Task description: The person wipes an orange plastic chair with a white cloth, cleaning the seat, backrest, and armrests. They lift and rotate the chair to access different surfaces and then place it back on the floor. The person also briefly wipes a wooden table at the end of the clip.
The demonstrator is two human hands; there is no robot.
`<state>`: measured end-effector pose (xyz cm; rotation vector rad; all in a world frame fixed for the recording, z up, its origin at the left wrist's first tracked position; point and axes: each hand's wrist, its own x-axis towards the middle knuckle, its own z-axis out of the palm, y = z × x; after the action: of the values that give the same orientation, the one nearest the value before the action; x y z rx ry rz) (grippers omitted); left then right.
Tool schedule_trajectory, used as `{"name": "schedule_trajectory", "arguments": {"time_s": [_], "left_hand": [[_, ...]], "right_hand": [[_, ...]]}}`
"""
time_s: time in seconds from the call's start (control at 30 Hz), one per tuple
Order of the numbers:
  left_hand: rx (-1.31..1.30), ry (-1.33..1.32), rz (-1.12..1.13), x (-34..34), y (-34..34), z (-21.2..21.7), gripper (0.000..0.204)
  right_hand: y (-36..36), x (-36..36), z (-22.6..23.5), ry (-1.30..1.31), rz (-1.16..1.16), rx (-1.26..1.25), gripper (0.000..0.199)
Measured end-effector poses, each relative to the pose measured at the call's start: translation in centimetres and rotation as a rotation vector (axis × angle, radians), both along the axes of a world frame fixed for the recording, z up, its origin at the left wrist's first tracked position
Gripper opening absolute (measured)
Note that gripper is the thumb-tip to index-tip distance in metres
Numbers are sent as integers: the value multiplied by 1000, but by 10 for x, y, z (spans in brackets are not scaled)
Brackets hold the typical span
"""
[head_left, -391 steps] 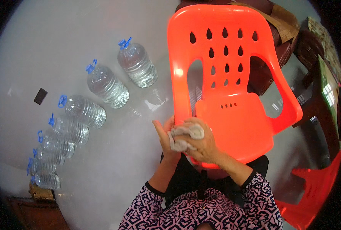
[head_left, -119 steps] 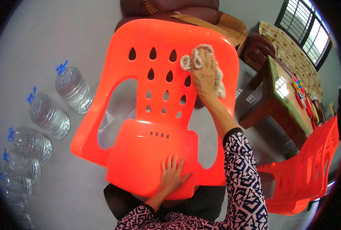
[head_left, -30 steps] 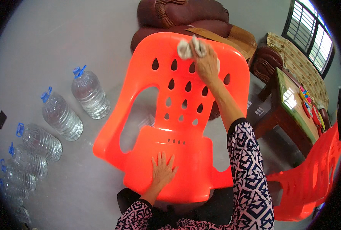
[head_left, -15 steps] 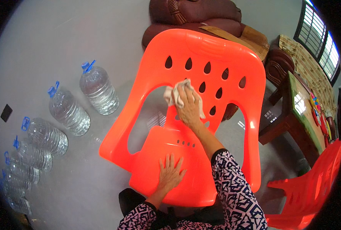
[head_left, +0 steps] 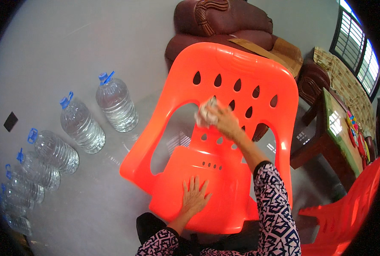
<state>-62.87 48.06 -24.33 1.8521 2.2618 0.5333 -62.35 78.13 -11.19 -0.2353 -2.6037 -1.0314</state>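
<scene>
A red-orange plastic armchair [head_left: 224,55] stands in front of me, its backrest pierced by drop-shaped holes. My left hand [head_left: 194,199] lies flat on the seat with fingers spread. My right hand [head_left: 227,122] is closed on a crumpled whitish cloth [head_left: 208,112], which rests against the left edge of the lower backrest, beside the left arm opening. The hand and cloth are slightly blurred and cover some of the holes.
Several large clear water bottles [head_left: 117,104] with blue caps line the wall at left. Behind the chair is a brown sofa [head_left: 237,25]. A wooden table [head_left: 341,141] with colourful items stands at right, and another red chair [head_left: 348,213] is at lower right.
My right hand and the cloth have moved slightly down the backrest, toward its left edge. The view has shifted a little; my left hand stays flat on the seat.
</scene>
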Motion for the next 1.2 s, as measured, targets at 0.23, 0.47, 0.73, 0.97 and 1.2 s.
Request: {"name": "schedule_trajectory", "arguments": {"time_s": [0.23, 0.47, 0.73, 0.97, 1.2], "left_hand": [[-61, -48, -9, 0, 0, 6, 64], [-133, -52, 1, -2, -7, 11, 64], [-22, -35, 13, 3, -3, 6, 63], [-60, -26, 20, 2, -5, 2, 64], [-121, 4, -4, 2, 1, 3, 65]], "right_hand": [[25, -91, 129, 723, 73, -72, 51], [-13, -121, 42, 710, -15, -114, 42], [-33, -65, -10, 505, 60, -175, 47], [-52, -27, -46, 298, 61, -180, 49], [-12, -17, -3, 182, 239, -203, 48]]}}
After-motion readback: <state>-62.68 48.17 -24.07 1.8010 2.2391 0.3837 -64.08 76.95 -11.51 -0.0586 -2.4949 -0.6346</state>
